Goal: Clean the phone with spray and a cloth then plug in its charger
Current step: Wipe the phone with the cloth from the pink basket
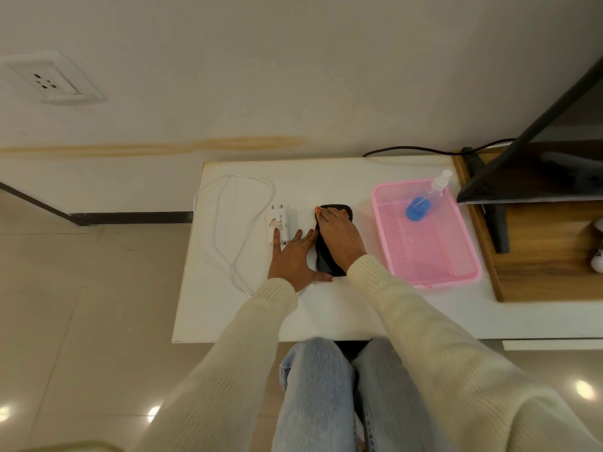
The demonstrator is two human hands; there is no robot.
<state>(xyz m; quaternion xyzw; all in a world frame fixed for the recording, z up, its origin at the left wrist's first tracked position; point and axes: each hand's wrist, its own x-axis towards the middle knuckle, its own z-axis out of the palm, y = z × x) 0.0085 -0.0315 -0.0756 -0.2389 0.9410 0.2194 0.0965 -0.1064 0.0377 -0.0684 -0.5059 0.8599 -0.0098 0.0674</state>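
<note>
While we look down from head height, we see two hands in cream knitted sleeves (pixel 421 324) working on a white table (pixel 326 181). Our right hand (pixel 341 238) lies flat, fingers together and stretched away from us, pressing on a black phone (pixel 326 267) that is mostly hidden beneath it; a black cloth (pixel 336 207) seems to sit under the fingertips at the phone's far end, though we cannot clearly tell cloth from phone. Its long axis runs away from us, tilted slightly, with the near end peeking out beside the right wrist and the far end just past the fingertips. Our left hand (pixel 293 257) rests open and flat on the table, fingers spread, touching the phone's left edge, thumb along its near corner. Just beyond the left fingertips lies a white charger plug (pixel 280 223), prongs pointing away from us, with its white cable (pixel 228 223) looped loosely further left. To the right of the right hand, close but apart, sits a pink plastic basket (pixel 434 252); a clear spray bottle (pixel 427 199) with blue liquid lies tilted in its far corner. A wall socket (pixel 49 80) is well off to the far left, above the left hand.
</note>
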